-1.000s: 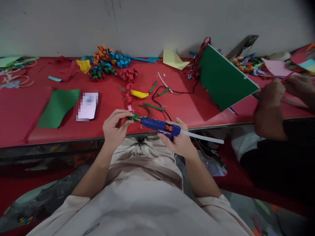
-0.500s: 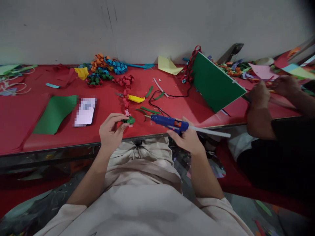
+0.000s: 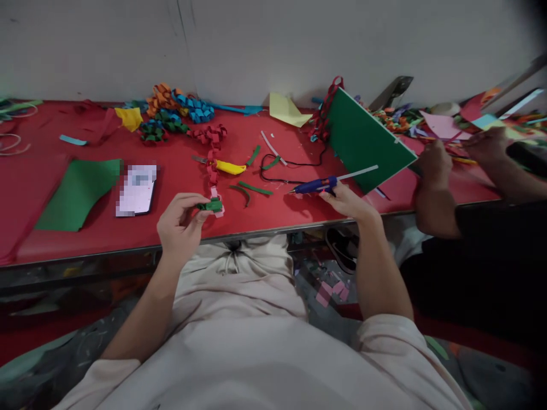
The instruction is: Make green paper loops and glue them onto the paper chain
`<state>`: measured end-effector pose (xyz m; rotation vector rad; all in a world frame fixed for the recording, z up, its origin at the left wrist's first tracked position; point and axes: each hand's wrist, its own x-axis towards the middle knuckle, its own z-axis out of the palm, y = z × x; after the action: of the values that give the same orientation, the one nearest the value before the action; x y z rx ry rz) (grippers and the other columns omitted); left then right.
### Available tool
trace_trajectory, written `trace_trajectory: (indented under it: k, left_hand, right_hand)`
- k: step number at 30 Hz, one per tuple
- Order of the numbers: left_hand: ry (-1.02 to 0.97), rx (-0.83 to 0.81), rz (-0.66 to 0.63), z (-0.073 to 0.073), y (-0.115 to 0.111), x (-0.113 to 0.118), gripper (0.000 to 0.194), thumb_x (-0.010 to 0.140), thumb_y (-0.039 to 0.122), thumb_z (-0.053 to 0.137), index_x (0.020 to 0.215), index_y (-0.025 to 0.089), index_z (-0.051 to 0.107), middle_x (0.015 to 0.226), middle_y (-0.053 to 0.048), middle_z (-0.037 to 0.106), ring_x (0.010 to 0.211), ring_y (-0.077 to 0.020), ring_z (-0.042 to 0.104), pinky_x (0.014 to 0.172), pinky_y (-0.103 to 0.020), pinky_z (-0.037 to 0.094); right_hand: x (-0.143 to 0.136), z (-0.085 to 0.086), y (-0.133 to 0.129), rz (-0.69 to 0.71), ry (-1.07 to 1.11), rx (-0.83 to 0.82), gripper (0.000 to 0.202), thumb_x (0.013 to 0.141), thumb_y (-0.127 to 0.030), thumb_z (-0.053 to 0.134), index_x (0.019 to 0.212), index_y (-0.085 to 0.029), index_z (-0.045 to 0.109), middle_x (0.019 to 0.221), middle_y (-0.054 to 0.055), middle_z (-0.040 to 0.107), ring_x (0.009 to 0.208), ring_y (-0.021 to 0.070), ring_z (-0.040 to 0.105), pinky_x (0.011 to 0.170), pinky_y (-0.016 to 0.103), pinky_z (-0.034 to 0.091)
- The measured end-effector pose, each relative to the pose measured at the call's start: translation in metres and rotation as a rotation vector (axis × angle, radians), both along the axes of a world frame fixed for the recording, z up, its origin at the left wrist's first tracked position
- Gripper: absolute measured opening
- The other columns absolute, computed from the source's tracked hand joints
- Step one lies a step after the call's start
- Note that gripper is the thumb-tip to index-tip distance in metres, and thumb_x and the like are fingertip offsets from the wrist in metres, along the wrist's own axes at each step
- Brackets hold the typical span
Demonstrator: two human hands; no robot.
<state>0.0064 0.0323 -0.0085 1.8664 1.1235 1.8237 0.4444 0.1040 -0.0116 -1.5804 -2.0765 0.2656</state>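
My left hand [image 3: 180,225] pinches a green paper loop [image 3: 213,205] at the near edge of the red table [image 3: 171,165]. Beyond that loop, a chain of red and pink paper rings [image 3: 212,171] runs up to a heap of coloured paper chains [image 3: 164,125]. My right hand [image 3: 348,200] holds a blue glue gun [image 3: 315,185], whose nozzle points left and whose white glue stick points up and right. A yellow cutter [image 3: 231,167] and several green paper strips [image 3: 255,188] lie between my hands.
To the left are a phone [image 3: 137,189] and green paper [image 3: 85,191]. A green board [image 3: 367,139] leans at the right, with a black cord [image 3: 299,164] near it. Another person's hands [image 3: 436,162] are at the far right.
My right hand has moved the glue gun right and away from my left hand, onto or just over the table. My left hand still pinches the green loop. The view has shifted slightly.
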Motion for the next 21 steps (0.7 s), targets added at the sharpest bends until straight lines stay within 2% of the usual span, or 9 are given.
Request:
trace_trajectory:
  k: [3, 5, 7, 8, 10, 12, 14, 17, 21]
  left_hand:
    - [-0.057, -0.009, -0.017, 0.007, -0.004, 0.004, 0.023, 0.092, 0.042, 0.073, 0.099, 0.021, 0.072, 0.097, -0.006, 0.069, 0.091, -0.0166, 0.067, 0.081, -0.029, 0.056]
    - [-0.081, -0.017, -0.036, 0.01, -0.007, 0.005, 0.023, 0.092, 0.043, 0.072, 0.099, 0.021, 0.071, 0.097, -0.007, 0.069, 0.091, -0.0165, 0.067, 0.08, -0.028, 0.056]
    - [-0.102, -0.019, -0.072, 0.011, -0.008, 0.007, 0.021, 0.093, 0.042, 0.072, 0.1, 0.022, 0.071, 0.097, -0.006, 0.069, 0.091, -0.0166, 0.067, 0.08, -0.029, 0.055]
    - [-0.114, -0.018, -0.092, 0.01, -0.009, 0.007, 0.019, 0.093, 0.041, 0.071, 0.1, 0.023, 0.071, 0.097, -0.006, 0.069, 0.091, -0.0168, 0.067, 0.08, -0.029, 0.055]
    - [-0.144, -0.035, -0.12, 0.006, -0.008, 0.007, 0.019, 0.094, 0.042, 0.07, 0.1, 0.024, 0.07, 0.098, -0.006, 0.069, 0.092, -0.0176, 0.067, 0.081, -0.03, 0.055]
    - [-0.174, -0.072, -0.122, 0.0, -0.007, 0.006, 0.021, 0.093, 0.044, 0.07, 0.099, 0.024, 0.068, 0.098, -0.006, 0.068, 0.094, -0.0186, 0.067, 0.083, -0.031, 0.055]
    - [-0.22, -0.099, -0.133, -0.006, -0.007, 0.005, 0.021, 0.093, 0.045, 0.07, 0.099, 0.025, 0.068, 0.099, -0.006, 0.067, 0.094, -0.019, 0.067, 0.084, -0.032, 0.056]
    - [-0.314, -0.098, -0.183, -0.015, -0.007, 0.003, 0.019, 0.092, 0.043, 0.072, 0.099, 0.026, 0.068, 0.098, -0.006, 0.066, 0.096, -0.0191, 0.066, 0.086, -0.032, 0.055]
    - [-0.443, -0.158, -0.236, -0.022, -0.009, 0.002, 0.023, 0.089, 0.045, 0.075, 0.098, 0.023, 0.07, 0.098, -0.006, 0.065, 0.095, -0.0183, 0.065, 0.088, -0.032, 0.055]
  right_hand:
    - [-0.013, -0.006, -0.031, -0.081, -0.011, 0.084, 0.053, 0.088, -0.063, 0.062, 0.118, -0.02, 0.059, 0.121, 0.017, 0.058, 0.118, 0.0338, 0.054, 0.103, 0.052, 0.046]
    - [-0.038, -0.008, -0.062, -0.272, 0.136, 0.36, 0.048, 0.093, -0.059, 0.056, 0.12, -0.019, 0.057, 0.117, 0.017, 0.058, 0.114, 0.0345, 0.056, 0.099, 0.054, 0.047]
    - [-0.078, -0.007, -0.092, -0.436, 0.363, 0.641, 0.029, 0.1, -0.048, 0.047, 0.107, -0.022, 0.057, 0.101, 0.014, 0.058, 0.099, 0.0321, 0.06, 0.088, 0.053, 0.049]
    - [-0.103, -0.004, -0.104, -0.379, 0.429, 0.68, 0.022, 0.1, -0.045, 0.05, 0.102, -0.024, 0.058, 0.096, 0.012, 0.059, 0.095, 0.0313, 0.061, 0.084, 0.051, 0.05]
    - [-0.154, 0.006, -0.117, -0.116, 0.435, 0.586, 0.015, 0.098, -0.041, 0.057, 0.101, -0.027, 0.06, 0.095, 0.012, 0.063, 0.095, 0.0311, 0.063, 0.085, 0.05, 0.049]
    - [-0.2, 0.022, -0.113, 0.112, 0.397, 0.481, 0.021, 0.094, -0.04, 0.065, 0.112, -0.028, 0.063, 0.108, 0.011, 0.066, 0.105, 0.0305, 0.063, 0.093, 0.05, 0.048]
    - [-0.233, 0.037, -0.1, 0.233, 0.391, 0.409, 0.03, 0.094, -0.042, 0.068, 0.119, -0.027, 0.062, 0.117, 0.011, 0.067, 0.114, 0.0287, 0.062, 0.099, 0.048, 0.046]
    - [-0.259, 0.047, -0.081, 0.331, 0.376, 0.318, 0.034, 0.093, -0.044, 0.07, 0.121, -0.026, 0.063, 0.124, 0.01, 0.067, 0.122, 0.0274, 0.059, 0.103, 0.046, 0.044]
    - [-0.274, 0.039, -0.07, 0.416, 0.467, 0.311, 0.024, 0.092, -0.039, 0.073, 0.11, -0.026, 0.067, 0.115, 0.007, 0.072, 0.115, 0.0248, 0.063, 0.1, 0.043, 0.045]
